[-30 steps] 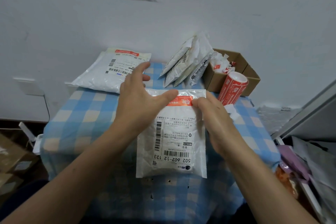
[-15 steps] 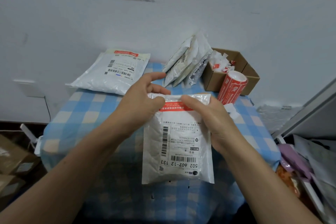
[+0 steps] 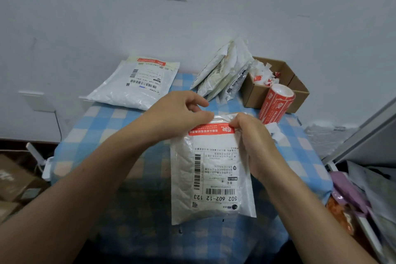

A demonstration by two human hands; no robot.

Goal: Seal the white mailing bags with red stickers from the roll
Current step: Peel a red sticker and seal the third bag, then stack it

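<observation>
A pale, scuffed wall (image 3: 192, 17) backs a small desk (image 3: 102, 122) covered in a blue-and-white checked cloth. Near the middle of the desk, towards its front edge, the white mailing bag (image 3: 214, 178) is held with its top raised. Its printed label faces up and reads upside down from here.

A red sticker (image 3: 211, 129) already lies across the bag's folded top, so this bag looks all but sealed; pressing the strip flat is probably what remains. The left hand (image 3: 177, 113) grips the top left corner, its fingers (image 3: 201, 103) curled and the thumb on the edge. The right hand (image 3: 255, 141) pinches the top right corner at the sticker's end.

One finished bag (image 3: 137, 83), with a red strip on it, lies at the far left corner. Several more bags (image 3: 222, 70) lean against a cardboard box (image 3: 257, 94) at the back. I cannot tell whether those are sealed, but they seem to be the work left. The sticker roll (image 3: 276, 104) leans against the box, just behind the right hand.

The bag is thin, glossy and crinkled, with soft padding inside.
</observation>
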